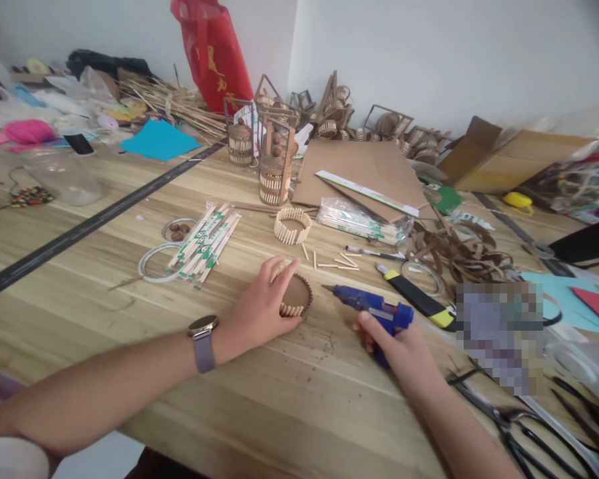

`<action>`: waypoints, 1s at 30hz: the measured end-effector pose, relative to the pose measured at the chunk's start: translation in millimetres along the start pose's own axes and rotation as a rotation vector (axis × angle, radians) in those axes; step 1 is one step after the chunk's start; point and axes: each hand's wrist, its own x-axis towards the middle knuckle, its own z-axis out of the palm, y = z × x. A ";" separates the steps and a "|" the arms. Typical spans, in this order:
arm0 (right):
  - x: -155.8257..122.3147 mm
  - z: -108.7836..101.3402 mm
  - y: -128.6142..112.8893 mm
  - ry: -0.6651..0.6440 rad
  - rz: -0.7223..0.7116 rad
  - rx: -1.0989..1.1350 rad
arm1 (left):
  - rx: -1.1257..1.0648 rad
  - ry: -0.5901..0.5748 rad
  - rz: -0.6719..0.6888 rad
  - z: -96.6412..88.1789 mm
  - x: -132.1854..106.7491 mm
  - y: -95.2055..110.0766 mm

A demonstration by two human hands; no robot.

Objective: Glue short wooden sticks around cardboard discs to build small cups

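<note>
My left hand (262, 306), a watch on its wrist, grips a small round cardboard basket (296, 297) with a ring of short wooden sticks glued round its rim. It rests on the wooden table (279, 399). My right hand (397, 342) is wrapped round the handle of a blue hot glue gun (374, 308), whose nozzle points left toward the basket, a short gap away. Loose short sticks (337, 261) lie just beyond the basket, and another stick ring (292, 225) stands farther back.
Wrapped chopsticks (204, 243) and tape rings lie to the left, a yellow-black utility knife (414, 296) and brown cardboard strips (454, 256) to the right. Finished stick lanterns (274, 163), cardboard sheets (359, 173) and a red bag (212, 53) stand at the back. Scissors (524, 426) lie at the right edge.
</note>
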 end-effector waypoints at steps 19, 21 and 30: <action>50.5 18.9 -75.6 -0.085 -0.451 -0.965 | -0.040 -0.025 -0.050 -0.7 1.3 2.3; 72.1 38.1 -89.0 -0.107 -0.449 -0.990 | -0.057 -0.030 -0.060 -1.2 1.8 2.6; 104.8 68.6 -89.5 -0.120 -0.350 -1.082 | -0.110 -0.038 -0.060 -4.8 0.7 1.9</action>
